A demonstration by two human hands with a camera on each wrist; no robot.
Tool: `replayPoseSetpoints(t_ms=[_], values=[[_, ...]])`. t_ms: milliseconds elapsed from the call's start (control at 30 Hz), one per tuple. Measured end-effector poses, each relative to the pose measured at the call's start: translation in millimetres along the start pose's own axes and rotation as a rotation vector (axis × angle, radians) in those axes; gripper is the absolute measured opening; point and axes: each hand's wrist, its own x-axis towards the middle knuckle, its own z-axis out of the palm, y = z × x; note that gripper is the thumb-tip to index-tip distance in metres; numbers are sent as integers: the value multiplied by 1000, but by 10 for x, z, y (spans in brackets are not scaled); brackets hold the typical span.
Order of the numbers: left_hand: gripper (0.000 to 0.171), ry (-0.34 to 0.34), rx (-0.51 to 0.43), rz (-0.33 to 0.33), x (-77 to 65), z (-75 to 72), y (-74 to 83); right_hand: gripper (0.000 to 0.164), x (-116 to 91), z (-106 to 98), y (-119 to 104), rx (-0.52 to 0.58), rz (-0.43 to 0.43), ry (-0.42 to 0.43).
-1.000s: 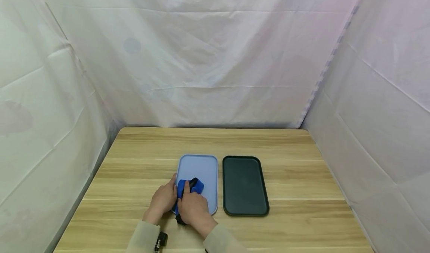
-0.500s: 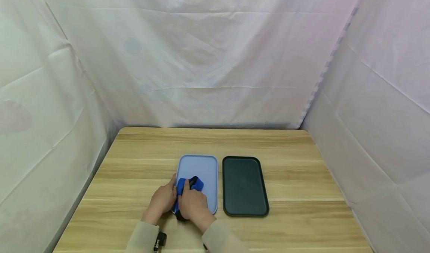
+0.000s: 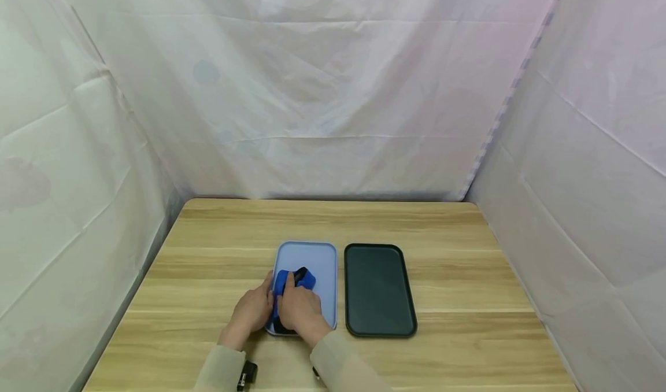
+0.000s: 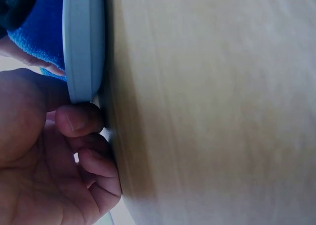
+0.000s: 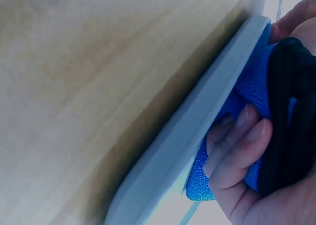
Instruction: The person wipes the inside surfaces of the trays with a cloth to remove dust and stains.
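A light blue tray (image 3: pixel 325 258) lies on the table with a bunched blue cloth (image 3: pixel 308 280) with black edging over its left part. My right hand (image 3: pixel 300 309) grips this cloth, index finger extended along the top and the other fingers curled into the folds, as the right wrist view shows. At the tray's left rim, my left hand (image 3: pixel 252 309) pinches the edge; in the left wrist view its curled fingers (image 4: pixel 79 120) press the tray's side close to the tabletop. Part of the cloth is hidden under the right hand.
Just right of the light blue tray lies a dark green tray (image 3: pixel 380 291), a narrow gap between them. Both stand on a wood-grain table (image 3: pixel 458 265). White sheeting (image 3: pixel 322 91) encloses the table at the back and both sides.
My right hand and the cloth have slid slightly forward over the tray; the cloth's black lower end, earlier past the near rim, is now over the tray. The left hand stays put.
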Motion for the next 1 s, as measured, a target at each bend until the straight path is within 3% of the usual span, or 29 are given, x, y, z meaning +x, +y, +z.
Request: replayPoseSetpoints(t_ms=[1000], values=[[57, -14, 13, -1, -3, -35, 18, 68, 403, -92, 38, 96, 65, -23]])
